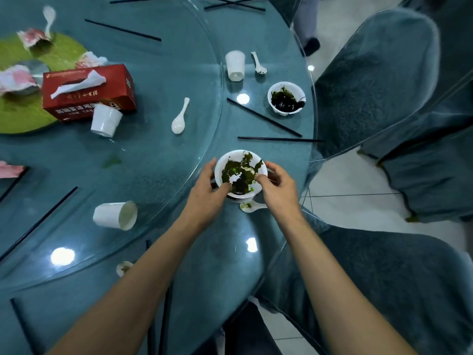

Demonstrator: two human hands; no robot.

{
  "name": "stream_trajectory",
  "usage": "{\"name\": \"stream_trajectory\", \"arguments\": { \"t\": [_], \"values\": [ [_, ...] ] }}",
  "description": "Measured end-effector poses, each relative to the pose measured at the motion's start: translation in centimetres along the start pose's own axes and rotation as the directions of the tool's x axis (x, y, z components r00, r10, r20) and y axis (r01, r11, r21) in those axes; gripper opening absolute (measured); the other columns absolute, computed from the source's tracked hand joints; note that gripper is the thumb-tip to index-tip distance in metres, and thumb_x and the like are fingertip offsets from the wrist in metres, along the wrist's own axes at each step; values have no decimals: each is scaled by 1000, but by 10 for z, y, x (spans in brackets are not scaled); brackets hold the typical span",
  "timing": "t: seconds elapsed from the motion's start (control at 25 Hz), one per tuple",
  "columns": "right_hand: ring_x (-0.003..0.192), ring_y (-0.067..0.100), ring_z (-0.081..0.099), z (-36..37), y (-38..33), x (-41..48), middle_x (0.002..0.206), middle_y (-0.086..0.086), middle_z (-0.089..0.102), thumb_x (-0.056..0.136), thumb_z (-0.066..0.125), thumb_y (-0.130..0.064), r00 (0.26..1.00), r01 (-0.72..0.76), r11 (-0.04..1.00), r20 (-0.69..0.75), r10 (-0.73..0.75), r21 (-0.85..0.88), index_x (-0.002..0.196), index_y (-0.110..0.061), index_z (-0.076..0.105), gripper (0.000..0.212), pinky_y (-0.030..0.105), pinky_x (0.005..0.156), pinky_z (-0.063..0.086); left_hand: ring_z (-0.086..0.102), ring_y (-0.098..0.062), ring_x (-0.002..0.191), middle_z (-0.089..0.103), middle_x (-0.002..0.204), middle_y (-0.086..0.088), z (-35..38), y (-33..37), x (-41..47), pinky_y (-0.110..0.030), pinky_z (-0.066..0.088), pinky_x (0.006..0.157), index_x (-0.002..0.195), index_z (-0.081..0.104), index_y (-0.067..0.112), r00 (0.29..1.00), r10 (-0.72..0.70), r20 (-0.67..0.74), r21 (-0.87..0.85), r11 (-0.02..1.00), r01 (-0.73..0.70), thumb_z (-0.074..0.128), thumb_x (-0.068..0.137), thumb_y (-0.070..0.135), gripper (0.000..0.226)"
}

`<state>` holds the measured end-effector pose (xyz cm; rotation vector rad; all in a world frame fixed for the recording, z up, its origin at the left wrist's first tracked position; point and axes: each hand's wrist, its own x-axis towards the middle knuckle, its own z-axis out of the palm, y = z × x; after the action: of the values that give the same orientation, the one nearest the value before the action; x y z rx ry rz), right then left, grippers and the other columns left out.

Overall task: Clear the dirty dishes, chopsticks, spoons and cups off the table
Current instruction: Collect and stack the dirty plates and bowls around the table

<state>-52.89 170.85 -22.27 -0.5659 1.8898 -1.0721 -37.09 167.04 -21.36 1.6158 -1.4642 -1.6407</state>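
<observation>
- The left hand (207, 187) and right hand (277, 187): both grips hold the rim of the white round bowl (226, 162), which is smeared with dark green leftovers.
- The bowl is at centre frame, near the right edge of the glass-topped teal desk (153, 162).
- A white plastic spoon (252, 206) lies just below it.

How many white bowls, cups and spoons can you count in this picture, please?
White bowls: 2, one held by the left hand and right hand
White cups: 3
White spoons: 5, counting one blurred far back and one half hidden by the left forearm
Total: 10
</observation>
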Motion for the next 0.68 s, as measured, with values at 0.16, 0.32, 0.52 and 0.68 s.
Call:
{"name": "stream_trajectory", "arguments": {
  "t": [0.16, 0.32, 0.52, 0.68],
  "values": [
    [99, 5, 69, -15, 9, -49, 106, -12, 73, 91, 66, -16, 999, 41, 999, -16, -40, 30, 125, -27, 67, 36, 34, 95, 57, 68, -7, 108, 69, 113, 22, -2, -2, -51, -45, 52, 104, 123, 54, 44, 999, 34, 26, -18, 999, -33, 64, 86, 20, 45],
    [97, 9, 70, -32, 21, -99, 111, -3, 73, 93, 65, -15, 998, 58, 995, -34, -56, 78, 131, -26, 64, 39, 34, 91, 59, 68, 0, 97, 68, 101, 22, 0, -1, -105, -38, 54, 102, 114, 53, 42, 995, 84, 53, -34, 996, -83, 59, 96, -1, 46],
    [97, 6, 69, -60, 41, -157, 109, -4, 73, 93, 66, -13, 991, 116, 988, -79, -108, 106, 126, -25, 68, 35, 30, 91, 57, 66, -12, 112, 64, 117, 19, 8, -11, -158, -44, 50, 107, 142, 46, 31, 990, 100, 95, 12, 995, -101, 62, 95, 7, 55],
    [101, 7, 69, -86, 55, -190, 109, -7, 74, 93, 66, -13, 986, 130, 982, -127, -113, 138, 125, -26, 68, 35, 34, 96, 56, 66, -15, 112, 64, 123, 10, 26, -9, -196, -42, 52, 105, 146, 46, 22, 981, 147, 125, 48, 987, -154, 60, 95, 2, 57]
  ]
}}
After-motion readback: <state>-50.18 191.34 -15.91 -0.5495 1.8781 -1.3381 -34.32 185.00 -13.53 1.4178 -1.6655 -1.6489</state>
